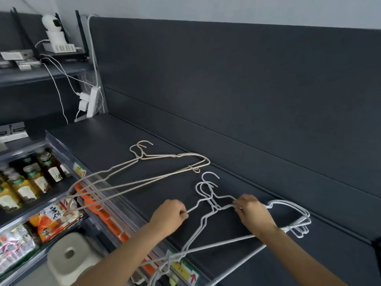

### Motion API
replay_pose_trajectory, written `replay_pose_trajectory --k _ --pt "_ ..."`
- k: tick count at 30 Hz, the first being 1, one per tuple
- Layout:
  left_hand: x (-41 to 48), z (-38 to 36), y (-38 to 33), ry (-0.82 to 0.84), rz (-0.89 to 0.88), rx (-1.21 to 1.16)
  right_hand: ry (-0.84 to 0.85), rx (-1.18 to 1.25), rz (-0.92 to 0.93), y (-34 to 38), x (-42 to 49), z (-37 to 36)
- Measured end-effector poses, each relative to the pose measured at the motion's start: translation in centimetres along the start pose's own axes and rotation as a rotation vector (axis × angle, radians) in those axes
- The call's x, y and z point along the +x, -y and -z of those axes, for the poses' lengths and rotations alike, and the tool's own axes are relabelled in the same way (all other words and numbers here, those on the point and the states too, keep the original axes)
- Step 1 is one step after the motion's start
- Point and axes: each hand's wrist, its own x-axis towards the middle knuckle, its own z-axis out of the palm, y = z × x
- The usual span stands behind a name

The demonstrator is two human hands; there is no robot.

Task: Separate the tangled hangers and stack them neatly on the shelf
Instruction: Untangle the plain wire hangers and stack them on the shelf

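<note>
On the dark grey shelf (123,137), my left hand (168,215) pinches one arm of the tangled white wire hangers (214,208). My right hand (250,211) grips their other shoulder. Their lower ends leave the frame, and I can't tell how many there are.

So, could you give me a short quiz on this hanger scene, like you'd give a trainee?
1. True or false: the left hand and the right hand both grip the white hangers.
2. Pick one: the beige hangers lie A) left of the white bunch, B) right of it, C) on top of it.
3. Short answer: what stands in rows on the lower shelf at far left?

Key: 1 true; 2 A; 3 bottles.
</note>
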Motion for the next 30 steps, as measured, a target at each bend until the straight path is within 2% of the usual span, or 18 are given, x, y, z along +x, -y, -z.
replay_pose_trajectory --k 4,8,14,19,25,28,30 --pt "-1.7 0.5 -1.2 -0.06 -0.028 0.103 -0.041 0.001 -0.053 -0.4 -2.9 1.3" --pt "-4.5 -0.1 -3.0 0.003 -0.068 0.26 -0.111 0.004 -0.039 -1.6 -6.0 1.3" --pt "-6.0 -0.4 -4.7 -0.054 -0.044 0.306 -0.164 -0.002 -0.044 -2.4 -9.5 2.4" --pt "-6.6 -1.2 -9.8 -0.148 -0.223 0.355 -0.184 -0.046 -0.108 -4.3 -13.7 4.4" --pt "-8.9 -6.3 -18.9 -0.075 -0.405 0.363 -0.139 -0.209 -0.233 -7.8 -23.3 8.7" --pt "-11.2 -9.6 -23.9 -0.039 -0.489 0.343 -0.08 -0.137 -0.351 -10.0 -29.5 11.0" --pt "-13.1 -11.9 -27.3 -0.006 -0.547 0.332 -0.105 -0.122 -0.408 -11.4 -33.7 12.4"
